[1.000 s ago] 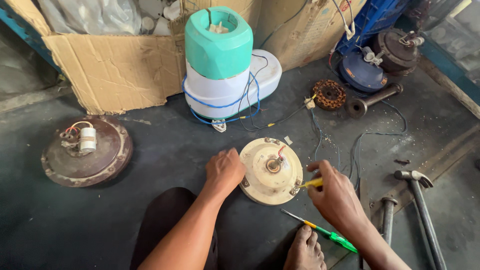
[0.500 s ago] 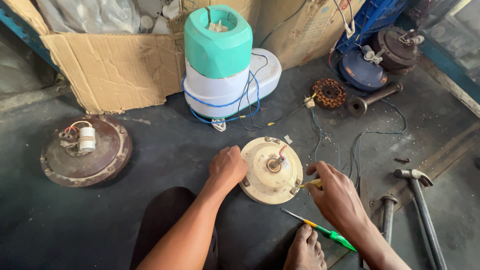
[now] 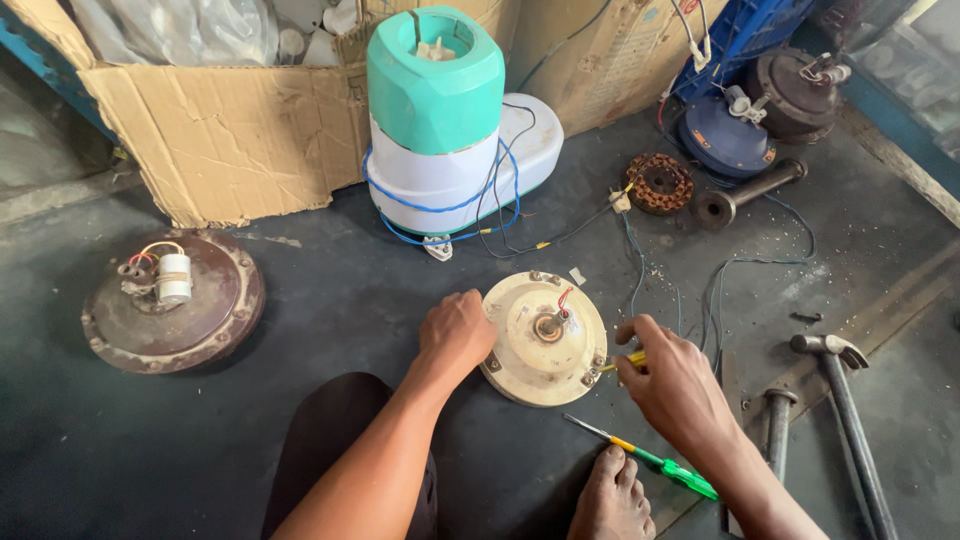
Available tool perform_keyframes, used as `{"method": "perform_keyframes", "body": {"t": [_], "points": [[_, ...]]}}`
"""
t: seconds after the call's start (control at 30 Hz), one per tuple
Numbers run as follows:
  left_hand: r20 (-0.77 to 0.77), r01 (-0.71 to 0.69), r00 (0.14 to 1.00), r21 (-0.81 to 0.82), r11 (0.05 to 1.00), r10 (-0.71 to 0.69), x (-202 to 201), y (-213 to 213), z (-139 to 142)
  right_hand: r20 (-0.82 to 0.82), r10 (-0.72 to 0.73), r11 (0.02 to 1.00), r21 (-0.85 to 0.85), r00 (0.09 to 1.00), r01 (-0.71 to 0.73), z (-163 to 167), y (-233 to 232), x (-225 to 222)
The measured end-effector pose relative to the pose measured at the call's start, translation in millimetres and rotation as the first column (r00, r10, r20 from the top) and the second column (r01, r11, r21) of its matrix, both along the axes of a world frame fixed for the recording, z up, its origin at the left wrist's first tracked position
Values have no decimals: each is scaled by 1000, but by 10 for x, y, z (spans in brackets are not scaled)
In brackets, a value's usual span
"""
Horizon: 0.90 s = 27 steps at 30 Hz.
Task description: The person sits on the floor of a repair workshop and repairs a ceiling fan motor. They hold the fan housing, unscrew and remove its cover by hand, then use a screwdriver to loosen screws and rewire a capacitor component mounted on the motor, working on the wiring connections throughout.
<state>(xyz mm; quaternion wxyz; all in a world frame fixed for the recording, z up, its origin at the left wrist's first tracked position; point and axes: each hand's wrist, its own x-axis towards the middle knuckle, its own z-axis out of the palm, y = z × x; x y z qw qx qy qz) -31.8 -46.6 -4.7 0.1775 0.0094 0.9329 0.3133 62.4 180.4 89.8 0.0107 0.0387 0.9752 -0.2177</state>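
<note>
The cream motor housing (image 3: 545, 340) lay flat on the floor, shaft upward, between both hands. The left hand (image 3: 457, 333) rested on its left rim, fingers curled. The right hand (image 3: 672, 380), equally near, pinched a yellow-handled screwdriver (image 3: 626, 361) against the right rim.
</note>
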Motion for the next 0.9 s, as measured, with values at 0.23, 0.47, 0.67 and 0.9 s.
{"method": "perform_keyframes", "body": {"t": [0.23, 0.47, 0.67, 0.9], "points": [[12, -9, 1000, -10, 1000, 9, -8, -12, 21, 117, -122, 975, 201, 986, 97, -55, -21, 59], [-25, 6, 1000, -2, 1000, -6, 1, 24, -23, -102, 105, 994, -25, 989, -108, -66, 56, 83], [-32, 3, 999, -8, 1000, -3, 5, 30, 25, 26, -137, 989, 52, 990, 135, -90, -12, 44], [-71, 66, 995, -58, 996, -70, 39, -26, -18, -256, -315, 796, -595, 914, 108, -465, 356, 27]]}}
